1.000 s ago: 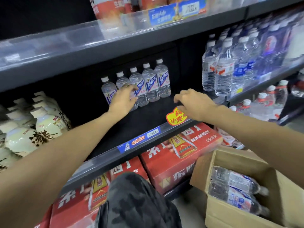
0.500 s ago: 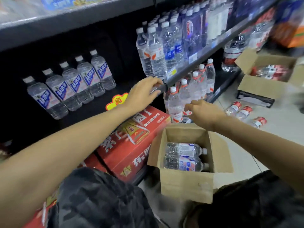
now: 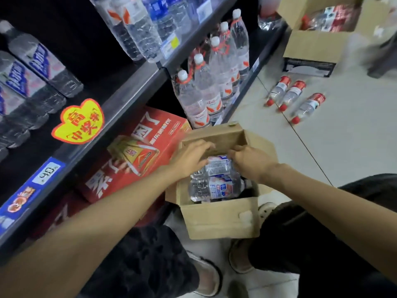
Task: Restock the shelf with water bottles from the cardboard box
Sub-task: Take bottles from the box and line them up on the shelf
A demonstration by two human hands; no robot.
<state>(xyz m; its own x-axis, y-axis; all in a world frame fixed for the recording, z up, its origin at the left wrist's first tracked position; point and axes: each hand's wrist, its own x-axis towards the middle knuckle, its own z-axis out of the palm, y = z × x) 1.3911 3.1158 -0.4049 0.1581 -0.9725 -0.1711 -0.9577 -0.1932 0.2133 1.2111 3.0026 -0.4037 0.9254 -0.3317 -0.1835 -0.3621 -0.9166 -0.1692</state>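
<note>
Both hands down inside the open cardboard box (image 3: 219, 220) on the floor. Left hand (image 3: 191, 160) with fingers curled over one end of the upper water bottle (image 3: 219, 166), right hand (image 3: 251, 162) curled over its other end; grip closed or merely resting, impossible to tell. Second bottle (image 3: 214, 188) lying just below both hands. Shelf (image 3: 120, 104) up and left of the left hand, stocked with blue-labelled bottles (image 3: 36, 61).

Both arms reach forward and down, left hand (image 3: 190, 157) and right hand (image 3: 250, 161) close together, fingers curled.
</note>
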